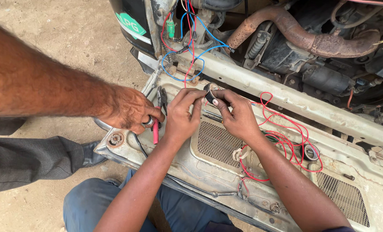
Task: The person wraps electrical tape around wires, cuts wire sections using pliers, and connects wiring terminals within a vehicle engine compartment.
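Observation:
My left hand [180, 117] and my right hand [238, 116] meet over the worn white front panel [286, 101] of a vehicle. Together their fingertips pinch a small roll of black tape [209, 93] at a wire end. A loose red wire [288, 131] loops across the panel just right of my right wrist. Another person's hand [129, 109], wearing a ring, reaches in from the left beside my left hand. It grips red-handled pliers [156, 131] whose jaws point upward.
Blue and red wires [191, 64] run up to a green connector [170, 28] in the engine bay. A rusty pipe [307, 39] crosses the top right. A mesh grille [217, 142] lies under my wrists. Sandy ground [62, 38] and the other person's dark shoe [90, 154] are at left.

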